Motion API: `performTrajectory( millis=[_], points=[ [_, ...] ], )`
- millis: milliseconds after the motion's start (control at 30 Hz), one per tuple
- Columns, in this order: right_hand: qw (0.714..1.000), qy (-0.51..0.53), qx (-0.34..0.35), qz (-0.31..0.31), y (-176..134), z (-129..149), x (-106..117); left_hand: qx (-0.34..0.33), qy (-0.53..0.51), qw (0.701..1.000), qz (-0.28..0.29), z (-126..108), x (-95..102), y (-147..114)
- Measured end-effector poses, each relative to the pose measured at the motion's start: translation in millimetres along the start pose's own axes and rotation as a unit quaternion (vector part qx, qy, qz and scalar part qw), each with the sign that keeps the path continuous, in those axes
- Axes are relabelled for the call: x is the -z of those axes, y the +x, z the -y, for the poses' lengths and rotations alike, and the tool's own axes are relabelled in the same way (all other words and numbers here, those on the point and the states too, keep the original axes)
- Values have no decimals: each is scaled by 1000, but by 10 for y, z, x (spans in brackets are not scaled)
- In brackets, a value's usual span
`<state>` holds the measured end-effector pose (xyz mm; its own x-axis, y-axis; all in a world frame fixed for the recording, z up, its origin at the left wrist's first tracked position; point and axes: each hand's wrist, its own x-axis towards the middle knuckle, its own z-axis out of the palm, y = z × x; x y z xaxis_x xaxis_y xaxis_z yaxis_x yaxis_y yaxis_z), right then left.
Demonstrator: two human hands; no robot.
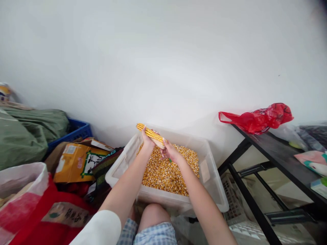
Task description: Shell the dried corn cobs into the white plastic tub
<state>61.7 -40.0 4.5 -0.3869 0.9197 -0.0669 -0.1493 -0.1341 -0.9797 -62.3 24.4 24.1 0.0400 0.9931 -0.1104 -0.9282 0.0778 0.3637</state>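
An ear of dried corn is held slantwise above a translucent plastic bin. Yellow kernels cover most of it, while a bare pale strip shows on the side toward its lower right end. My left hand is wrapped round the ear's middle. At the lower right end, my right hand has its fingers closed on the tip. Beneath both hands, loose corn kernels fill much of the bin's floor. A bit of green shows under my right hand, too small to name.
A black-framed table stands at the right, a red plastic bag on its corner. To the left are a yellow cardboard box, a blue crate, a green cloth and a red bag. White wall rises behind the bin.
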Motion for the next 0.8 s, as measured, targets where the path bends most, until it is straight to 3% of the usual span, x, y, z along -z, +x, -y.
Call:
performTrajectory(
  millis=[300,600,800],
  points=[
    [998,-31,58,-22,-129,19,1,11,-38,998,46,91,-79,-90],
    [984,-130,84,-90,-160,-98,0,38,-48,998,33,140,4,-73],
    [999,-38,2,12,-189,-40,72,50,-43,996,55,129,85,-44]
  ],
)
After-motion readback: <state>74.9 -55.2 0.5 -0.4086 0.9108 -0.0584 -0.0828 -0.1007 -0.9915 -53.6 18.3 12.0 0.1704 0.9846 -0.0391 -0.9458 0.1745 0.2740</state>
